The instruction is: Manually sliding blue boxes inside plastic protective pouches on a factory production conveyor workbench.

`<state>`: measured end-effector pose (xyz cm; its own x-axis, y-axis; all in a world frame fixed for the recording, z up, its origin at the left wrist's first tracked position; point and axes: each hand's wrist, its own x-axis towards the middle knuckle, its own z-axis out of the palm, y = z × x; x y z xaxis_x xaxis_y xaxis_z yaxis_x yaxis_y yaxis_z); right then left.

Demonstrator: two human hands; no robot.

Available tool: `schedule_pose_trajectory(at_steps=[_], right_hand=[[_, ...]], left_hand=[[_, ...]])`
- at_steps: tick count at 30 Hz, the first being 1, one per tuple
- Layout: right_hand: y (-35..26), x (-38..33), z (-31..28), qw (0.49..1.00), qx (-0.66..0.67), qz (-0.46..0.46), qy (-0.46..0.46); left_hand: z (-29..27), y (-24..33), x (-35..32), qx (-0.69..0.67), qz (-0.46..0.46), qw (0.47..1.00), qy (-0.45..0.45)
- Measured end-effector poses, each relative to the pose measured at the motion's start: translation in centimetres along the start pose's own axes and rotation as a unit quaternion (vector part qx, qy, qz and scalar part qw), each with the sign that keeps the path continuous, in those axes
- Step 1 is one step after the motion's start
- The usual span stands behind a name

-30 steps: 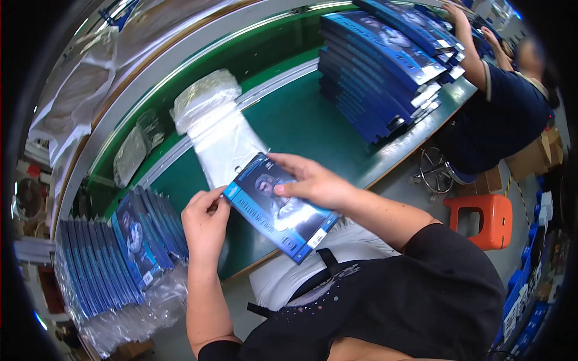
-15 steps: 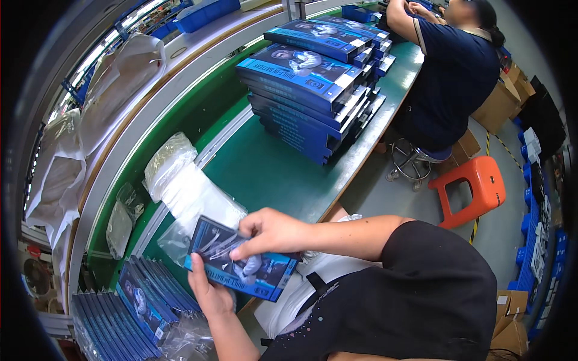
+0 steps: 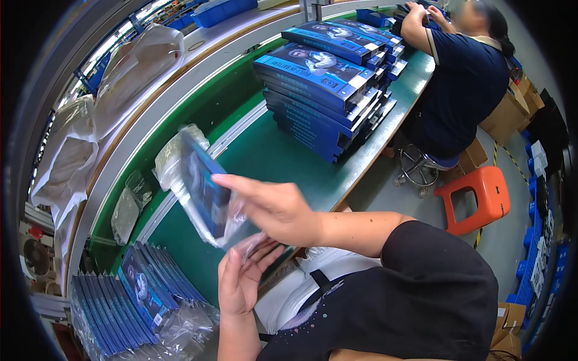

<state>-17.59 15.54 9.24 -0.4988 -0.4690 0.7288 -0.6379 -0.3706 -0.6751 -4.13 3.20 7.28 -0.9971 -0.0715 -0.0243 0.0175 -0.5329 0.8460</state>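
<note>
My right hand [image 3: 274,207] grips a flat blue box [image 3: 205,186], which is tilted up on edge above the green table and slightly blurred. Clear plastic film [image 3: 250,243] wraps around the lower end of this box. Below it, the fingers of my left hand [image 3: 241,283] are curled and pinch the film's edge. Behind the box lies a pile of clear plastic bags [image 3: 170,165], partly hidden by it.
Tall stacks of blue boxes [image 3: 313,78] stand at the far end of the green table [image 3: 247,147]. Bagged boxes [image 3: 108,313] line up at lower left. A person [image 3: 463,90] sits at far right, near an orange stool [image 3: 475,201].
The blue box has gone from lying nearly flat between both hands to tilted upright in my right hand, higher up. My left hand has let go of the box and now pinches film.
</note>
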Motion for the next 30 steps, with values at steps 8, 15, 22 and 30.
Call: schedule_pose_trajectory(at_steps=[8, 15, 22, 30], right_hand=[[-3.0, -0.3, 2.8, 0.977, 0.086, -0.066, -0.181], [-4.5, 3.8, -2.3, 0.962, -0.038, -0.196, -0.185], [-4.2, 12.2, -15.1, 0.816, -0.568, -0.067, 0.081], [0.9, 13.6, -26.6, 0.796, -0.582, 0.17, -0.001]], left_hand=[[-2.3, 1.7, -1.3, -0.227, -0.076, 0.971, 0.014], [0.5, 7.2, -4.7, 0.226, 0.245, 0.894, 0.298], [-4.4, 10.9, -10.5, 0.778, 0.121, 0.467, 0.402], [-2.3, 9.4, -6.3, 0.779, 0.231, 0.432, 0.392]])
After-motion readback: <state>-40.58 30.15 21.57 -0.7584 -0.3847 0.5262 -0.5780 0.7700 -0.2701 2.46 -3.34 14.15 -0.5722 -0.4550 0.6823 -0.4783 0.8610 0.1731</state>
